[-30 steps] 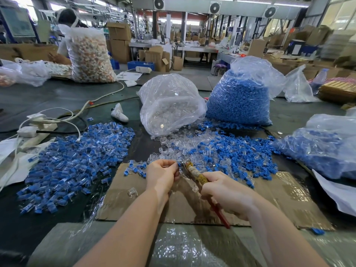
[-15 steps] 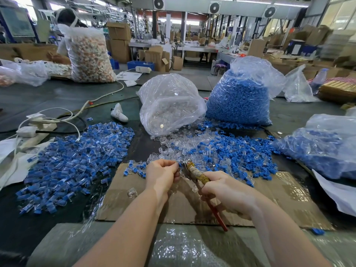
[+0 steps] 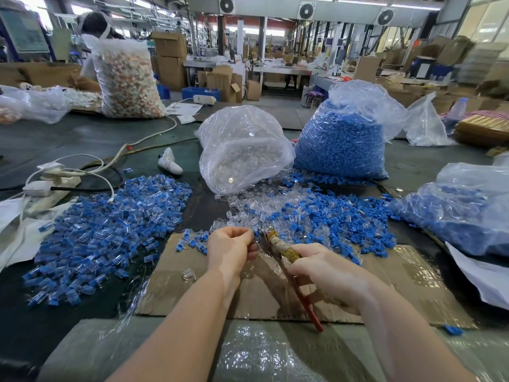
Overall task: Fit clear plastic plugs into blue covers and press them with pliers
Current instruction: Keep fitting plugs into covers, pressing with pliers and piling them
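Above a cardboard sheet (image 3: pixel 275 293) on the dark surface (image 3: pixel 68 139), a small blue cover (image 3: pixel 256 233) is pinched in the curled fingers of the left hand (image 3: pixel 231 250). Pliers (image 3: pixel 286 260) are gripped by the right hand (image 3: pixel 325 271), their nose touching the cover. The pressing step appears to be in hand. At 12 o'clock lies a loose mix of clear plugs and blue covers (image 3: pixel 316 216); at 9 o'clock, a heap of assembled pieces (image 3: pixel 104 230). Next, a firm squeeze is likely called for, then 1 toss onto that heap.
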A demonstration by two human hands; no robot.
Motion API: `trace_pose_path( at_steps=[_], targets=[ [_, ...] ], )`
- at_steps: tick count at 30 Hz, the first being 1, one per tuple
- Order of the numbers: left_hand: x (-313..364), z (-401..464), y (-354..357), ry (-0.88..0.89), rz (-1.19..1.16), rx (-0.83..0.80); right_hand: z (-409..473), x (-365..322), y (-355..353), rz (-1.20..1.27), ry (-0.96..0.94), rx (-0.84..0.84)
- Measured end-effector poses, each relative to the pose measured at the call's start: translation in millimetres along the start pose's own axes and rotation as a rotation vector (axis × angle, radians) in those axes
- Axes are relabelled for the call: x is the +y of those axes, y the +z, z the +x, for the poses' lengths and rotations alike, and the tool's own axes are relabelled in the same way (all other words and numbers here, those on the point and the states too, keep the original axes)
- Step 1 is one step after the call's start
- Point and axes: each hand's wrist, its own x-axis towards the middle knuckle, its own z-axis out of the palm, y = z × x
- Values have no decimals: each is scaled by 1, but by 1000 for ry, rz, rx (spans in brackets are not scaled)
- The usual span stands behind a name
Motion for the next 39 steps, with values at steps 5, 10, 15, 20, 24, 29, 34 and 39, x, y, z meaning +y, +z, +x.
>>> trace_pose_path(
  at_steps=[5, 10, 15, 20, 24, 29, 34, 39],
  targets=[
    [-1, -3, 1, 23, 16, 0, 1, 2, 1, -20, 15, 16],
    [-2, -6, 1, 53, 26, -3, -4, 0, 0, 24, 26, 19],
    [-3, -7, 2, 24, -43, -5, -3, 3, 1, 33, 8, 45],
    [-3, -6, 4, 94, 9, 52, -3, 0, 3, 19, -4, 27],
    [-3, -5, 5, 112, 15, 52, -3, -2, 4, 15, -25, 32],
    [-4, -4, 5, 73, -34, 43, -5, -4, 4, -22, -22, 10],
    [-4, -6, 7, 65, -29, 45, -4, -2, 5, -73, -40, 42],
    [-7, -5, 7, 53, -13, 54, -4, 1, 10, -64, -57, 81]
  ],
)
